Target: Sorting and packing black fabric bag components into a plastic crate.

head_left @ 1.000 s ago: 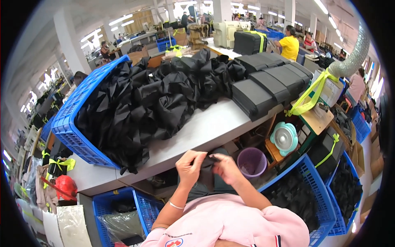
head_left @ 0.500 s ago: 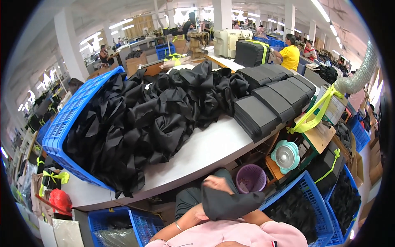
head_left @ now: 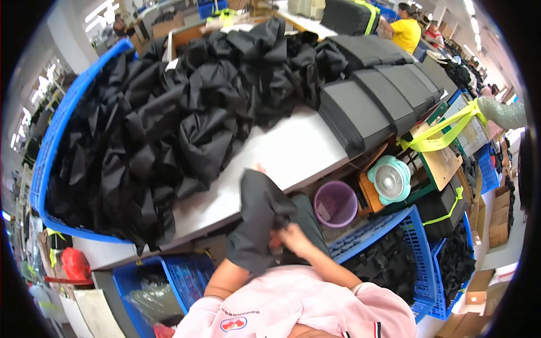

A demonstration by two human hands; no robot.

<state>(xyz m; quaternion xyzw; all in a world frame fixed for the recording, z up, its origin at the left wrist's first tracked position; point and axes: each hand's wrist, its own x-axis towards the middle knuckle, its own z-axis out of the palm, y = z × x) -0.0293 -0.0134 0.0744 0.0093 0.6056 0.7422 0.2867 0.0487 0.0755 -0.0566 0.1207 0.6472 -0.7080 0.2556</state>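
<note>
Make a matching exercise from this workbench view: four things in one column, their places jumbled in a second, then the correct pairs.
Things:
1. round purple plastic bucket
2. small teal desk fan
3. heap of loose black fabric pieces
4. row of flat dark grey fabric cases

Places:
A. spilling from the big blue crate onto the tabletop
B. on the floor under the table edge
C. lined up on the table's right end
D. on a low wooden shelf right of the bucket

Pairs: 1-B, 2-D, 3-A, 4-C
</note>
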